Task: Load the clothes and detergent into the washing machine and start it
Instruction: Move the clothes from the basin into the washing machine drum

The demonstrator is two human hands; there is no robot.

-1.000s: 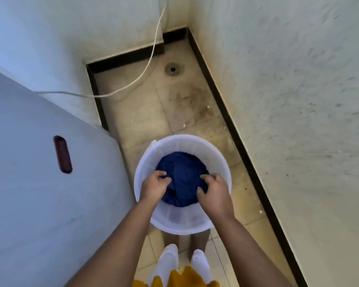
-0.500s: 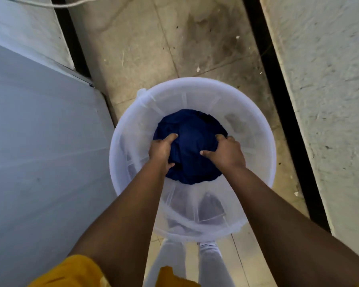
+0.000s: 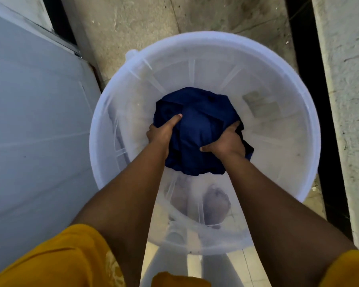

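Laundry corner, seen from above. At left, a grey cabinet (image 3: 35, 131); at right, a rough plastered wall (image 3: 348, 100) with a black skirting strip (image 3: 309, 90); between them, a stained tiled floor (image 3: 145, 19). A translucent white bucket (image 3: 205, 36) stands on the floor just beside the cabinet and now fills far more of the view than half a second ago. Inside it lies the bundle of dark blue clothes (image 3: 203, 133), bunched tighter than before, its near edge raised against the bucket's near wall. Yellow sleeves (image 3: 66, 259) frame both forearms. The left hand (image 3: 162, 133) grasps the bundle's left side, thumb laid across the top. The right hand (image 3: 226, 143), shifted outward since the earlier frame, grips the right edge, fingers curled under the cloth.
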